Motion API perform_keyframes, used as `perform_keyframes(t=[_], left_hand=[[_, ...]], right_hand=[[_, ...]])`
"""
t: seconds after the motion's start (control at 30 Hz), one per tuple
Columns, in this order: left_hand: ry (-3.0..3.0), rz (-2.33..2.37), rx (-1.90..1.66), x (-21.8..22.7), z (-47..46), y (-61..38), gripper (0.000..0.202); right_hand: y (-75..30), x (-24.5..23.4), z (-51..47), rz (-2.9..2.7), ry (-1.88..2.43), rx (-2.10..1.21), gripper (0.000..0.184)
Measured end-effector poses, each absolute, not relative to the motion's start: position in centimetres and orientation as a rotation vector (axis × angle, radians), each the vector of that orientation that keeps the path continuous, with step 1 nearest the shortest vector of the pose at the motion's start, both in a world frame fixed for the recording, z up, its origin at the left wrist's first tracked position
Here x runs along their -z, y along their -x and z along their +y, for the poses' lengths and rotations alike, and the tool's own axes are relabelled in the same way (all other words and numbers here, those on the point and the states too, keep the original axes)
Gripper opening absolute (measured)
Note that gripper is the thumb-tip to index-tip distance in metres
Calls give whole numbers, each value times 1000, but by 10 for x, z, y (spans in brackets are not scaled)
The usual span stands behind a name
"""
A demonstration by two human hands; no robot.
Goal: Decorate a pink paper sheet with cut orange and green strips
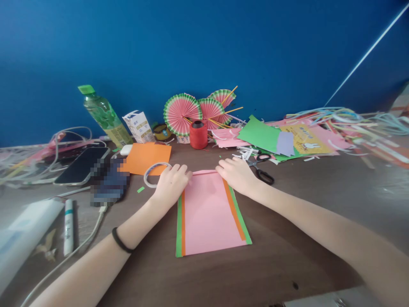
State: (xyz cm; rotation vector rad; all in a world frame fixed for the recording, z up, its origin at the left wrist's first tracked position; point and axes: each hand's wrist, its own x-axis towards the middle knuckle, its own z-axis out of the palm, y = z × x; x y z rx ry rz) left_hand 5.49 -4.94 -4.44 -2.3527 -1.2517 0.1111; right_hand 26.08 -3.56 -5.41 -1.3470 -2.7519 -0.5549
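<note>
A pink sheet of paper with orange and green strips along both sides lies on the brown table. Its far edge shows a narrow fold. At the far left corner, my left hand has its fingers closed on the paper. My right hand does the same at the far right corner. A roll of tape lies against the left hand's outer side, partly hidden. Close behind the right wrist rest black-handled scissors.
Behind stand a spool of red thread, watermelon-coloured paper fans, a carton and a green-capped bottle. Orange paper, a phone and a marker lie left. Green paper and strips pile up right.
</note>
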Motion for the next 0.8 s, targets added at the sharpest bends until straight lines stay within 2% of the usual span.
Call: perform_keyframes(t=[0.63, 0.8], left_hand=[[2367, -1433, -342, 42, -67, -73, 32], [2334, -1397, -345, 45, -70, -74, 48]], right_hand=[[-249, 48, -57, -2836, 1485, 438, 26], [-249, 50, -63, -2834, 1509, 449, 35]])
